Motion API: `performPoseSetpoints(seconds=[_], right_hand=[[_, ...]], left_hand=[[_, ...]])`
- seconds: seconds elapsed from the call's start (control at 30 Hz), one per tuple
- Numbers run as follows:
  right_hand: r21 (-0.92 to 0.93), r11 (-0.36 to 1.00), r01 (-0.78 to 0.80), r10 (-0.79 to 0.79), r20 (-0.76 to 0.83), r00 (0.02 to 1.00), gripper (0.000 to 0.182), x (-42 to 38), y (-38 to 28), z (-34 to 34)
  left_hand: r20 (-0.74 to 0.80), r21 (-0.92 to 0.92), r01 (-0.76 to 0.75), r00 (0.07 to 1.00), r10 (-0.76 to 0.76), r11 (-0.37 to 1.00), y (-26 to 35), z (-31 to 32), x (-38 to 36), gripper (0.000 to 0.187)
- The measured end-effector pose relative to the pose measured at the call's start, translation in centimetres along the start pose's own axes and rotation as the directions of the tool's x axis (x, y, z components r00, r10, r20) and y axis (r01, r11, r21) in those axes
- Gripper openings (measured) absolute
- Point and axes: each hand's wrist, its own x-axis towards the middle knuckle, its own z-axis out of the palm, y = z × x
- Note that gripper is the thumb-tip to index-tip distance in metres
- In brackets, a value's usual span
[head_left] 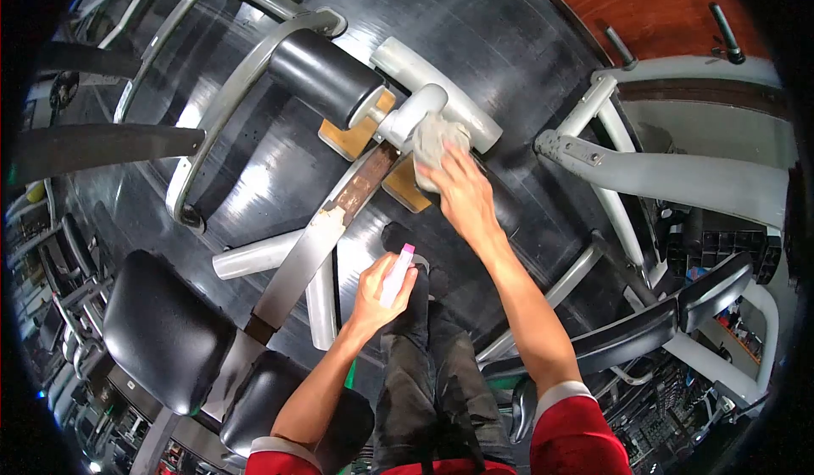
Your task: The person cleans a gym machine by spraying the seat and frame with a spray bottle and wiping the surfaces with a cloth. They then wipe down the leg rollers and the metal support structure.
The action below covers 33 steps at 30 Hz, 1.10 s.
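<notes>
My right hand presses a light grey cloth against the end of the machine's white metal frame, beside a black cylindrical roller pad. Wrapped in my left hand is a white bottle with a pink top, held upright in front of my legs. Between the roller pad and the black seat runs a grey beam with a worn brown stretch near its upper end. Yellowish plates sit on both sides of that end.
Black padded seats stand at the lower left. Curved metal tubes rise at the upper left. Another machine's white frame is on the right, with a long black pad below it. Dark rubber flooring lies beneath.
</notes>
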Motion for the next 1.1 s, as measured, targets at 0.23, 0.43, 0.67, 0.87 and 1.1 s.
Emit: performPoseSetpoints(seconds=[0.23, 0.43, 0.67, 0.87, 1.1], right_hand=[[0.034, 0.996, 0.077, -0.084, 0.304, 0.949, 0.046, -13.2, 4.0, -5.4], [0.184, 0.879, -0.441, 0.434, 0.075, 0.898, 0.064, -11.8, 2.4, -5.0], [0.377, 0.864, -0.334, 0.308, 0.129, 0.943, 0.035, 2.8, 3.8, -0.2], [0.287, 0.755, -0.590, 0.535, 0.253, 0.806, 0.031, -2.5, 7.0, -2.7], [0.333, 0.727, -0.600, 0.560, 0.218, 0.799, 0.035, -6.5, 7.0, -4.9]], left_hand=[[-0.008, 0.027, 0.063, 0.998, -0.063, 0.998, 0.4, -0.5, 0.1, 0.011], [-0.024, -0.015, 0.173, 0.985, -0.174, 0.985, 0.5, -0.2, 0.0, 0.023], [0.100, -0.026, 0.196, 0.976, -0.192, 0.980, 0.7, -0.9, -0.1, 0.037], [0.082, -0.023, 0.183, 0.980, -0.181, 0.983, 2.0, -2.6, 1.0, 0.028], [-0.149, -0.062, 0.276, 0.948, -0.283, 0.959, 2.9, -2.0, 5.3, 0.012]])
